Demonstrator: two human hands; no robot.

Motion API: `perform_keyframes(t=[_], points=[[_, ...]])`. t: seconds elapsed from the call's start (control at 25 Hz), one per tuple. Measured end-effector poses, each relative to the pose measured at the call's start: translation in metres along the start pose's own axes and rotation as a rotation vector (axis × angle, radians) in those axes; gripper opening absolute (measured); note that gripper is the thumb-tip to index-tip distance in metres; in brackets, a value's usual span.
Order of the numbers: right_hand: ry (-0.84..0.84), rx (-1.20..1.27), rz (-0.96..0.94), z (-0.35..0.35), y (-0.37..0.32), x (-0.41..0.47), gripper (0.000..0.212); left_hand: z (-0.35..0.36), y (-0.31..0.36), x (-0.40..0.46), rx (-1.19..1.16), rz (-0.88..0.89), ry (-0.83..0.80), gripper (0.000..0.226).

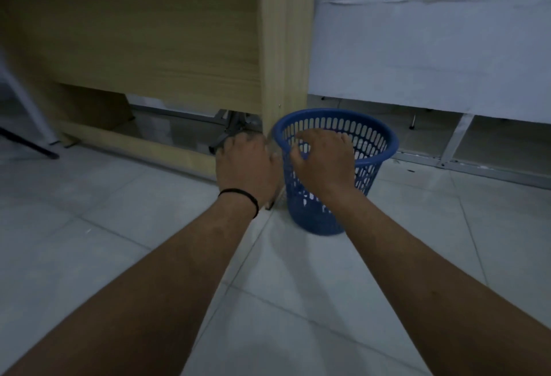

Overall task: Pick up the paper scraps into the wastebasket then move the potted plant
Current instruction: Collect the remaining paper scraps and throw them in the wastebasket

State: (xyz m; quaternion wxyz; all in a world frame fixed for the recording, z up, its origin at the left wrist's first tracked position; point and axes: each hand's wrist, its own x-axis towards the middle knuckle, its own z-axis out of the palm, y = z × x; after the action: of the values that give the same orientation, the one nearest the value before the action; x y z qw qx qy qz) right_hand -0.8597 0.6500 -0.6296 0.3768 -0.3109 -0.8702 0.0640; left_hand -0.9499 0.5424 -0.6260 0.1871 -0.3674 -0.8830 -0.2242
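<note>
Down on the pale tiled floor (pixel 104 226), right against the foot of a light wooden desk (pixel 280 47), stands a blue plastic wastebasket (pixel 372 149) with slotted walls. No brand, label or writing can be read anywhere on it or around it. Its inside is mostly hidden by the person's right hand (pixel 323 161), and I cannot tell whether any paper lies in it — some pale patches show through the slots low down, but they are too dim to name.

Both bare arms reach forward and down. That right hand hangs over the near rim of the basket, fingers (pixel 301 137) curled downward and loosely bent; whether they pinch anything cannot be made out. The left hand (pixel 246 164), with a thin black band (pixel 241 195) at the wrist, sits just beside the basket's left wall in front of the desk leg, its fingers folded away from view, so their state is unclear as well.

The basket's rim nearly touches the upright edge of the desk leg on its left. To the right and front the floor is open tile. Behind runs a white panel wall (pixel 432 32) with a gap along its bottom, and under the desk a grey metal stand (pixel 229 131) shows.
</note>
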Motion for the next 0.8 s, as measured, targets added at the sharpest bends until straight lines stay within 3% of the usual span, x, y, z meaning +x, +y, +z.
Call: perform_keyframes(t=[0.2, 0.48, 0.8], points=[[-0.036, 0.095, -0.135, -0.004, -0.11, -0.071, 0.036, -0.075, -0.091, -0.082, 0.012, -0.084, 0.039, 0.038], [-0.239, 0.23, -0.353, 0.001, -0.261, -0.177, 0.038, -0.16, -0.23, -0.206, 0.132, -0.237, 0.086, 0.04], [-0.358, 0.258, -0.631, -0.043, -0.44, -0.278, 0.045, -0.303, -0.365, -0.343, 0.252, -0.455, 0.187, 0.041]])
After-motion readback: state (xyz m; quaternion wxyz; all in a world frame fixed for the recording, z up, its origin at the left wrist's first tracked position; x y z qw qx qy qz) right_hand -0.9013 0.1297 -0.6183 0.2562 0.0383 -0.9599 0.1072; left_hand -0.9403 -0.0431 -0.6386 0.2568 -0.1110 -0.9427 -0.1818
